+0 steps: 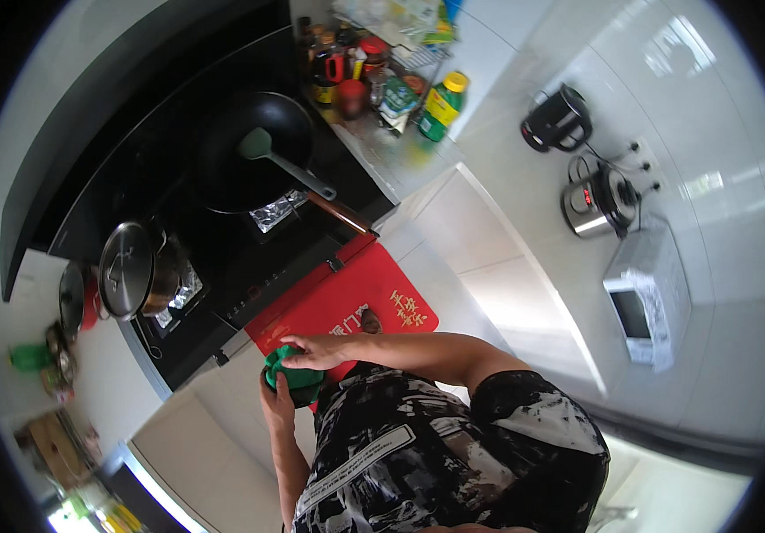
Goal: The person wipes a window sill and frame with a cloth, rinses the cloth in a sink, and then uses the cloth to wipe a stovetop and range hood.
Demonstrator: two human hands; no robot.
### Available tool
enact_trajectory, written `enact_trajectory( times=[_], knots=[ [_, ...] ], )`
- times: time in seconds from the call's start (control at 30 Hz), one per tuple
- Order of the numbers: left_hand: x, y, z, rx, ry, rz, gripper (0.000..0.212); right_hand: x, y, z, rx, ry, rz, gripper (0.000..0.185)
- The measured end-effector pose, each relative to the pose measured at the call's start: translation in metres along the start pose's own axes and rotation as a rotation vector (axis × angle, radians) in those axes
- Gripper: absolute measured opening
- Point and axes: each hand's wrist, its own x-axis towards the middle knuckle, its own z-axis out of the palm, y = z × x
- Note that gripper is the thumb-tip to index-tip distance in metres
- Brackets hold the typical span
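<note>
My left hand point(280, 400) grips the lower left side of a bundled green cloth point(301, 368) with a dark part beneath it; what that dark part is I cannot tell. Against the cloth's upper side rests my right hand point(316, 351), its fingers touching the fabric. Both hands are in front of my waist, above a red floor mat point(382, 283). Beyond them, a black wok point(222, 166) stands on the black cooktop point(209, 250) with a grey-green spatula point(292, 172) lying in it.
A lidded steel pot point(127, 270) stands on the cooktop's left part. Sauce bottles and jars point(352, 98) crowd the corner near a green bottle with a yellow cap point(443, 106). On the right counter are a black kettle point(559, 120), an electric cooker point(597, 200) and a covered white appliance point(649, 293).
</note>
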Motion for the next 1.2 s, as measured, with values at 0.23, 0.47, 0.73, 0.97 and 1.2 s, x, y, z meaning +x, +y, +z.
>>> enact_trajectory(
  times=[0.23, 0.47, 0.73, 0.97, 1.2],
  knots=[
    [0.004, 0.0, -0.073, 0.311, -0.15, 0.291, 0.04, -0.001, -0.035, 0.083, 0.183, 0.16, -0.036, 0.057],
    [-0.012, 0.0, -0.093, 0.313, -0.152, 0.263, 0.029, -0.019, -0.019, 0.143, 0.338, 0.409, -0.029, 0.06],
    [-0.014, 0.041, -0.099, -0.004, -0.606, 0.41, 0.036, -0.067, -0.012, 0.137, 1.129, 0.17, 0.058, 0.064],
    [-0.024, 0.046, -0.077, 0.291, -0.279, 0.503, 0.039, -0.12, -0.012, 0.119, 0.998, 0.239, -0.054, 0.058],
    [-0.052, 0.041, -0.041, 0.198, -0.323, 0.227, 0.046, -0.157, 0.024, 0.094, 0.899, 0.395, -0.157, 0.057]
  ],
)
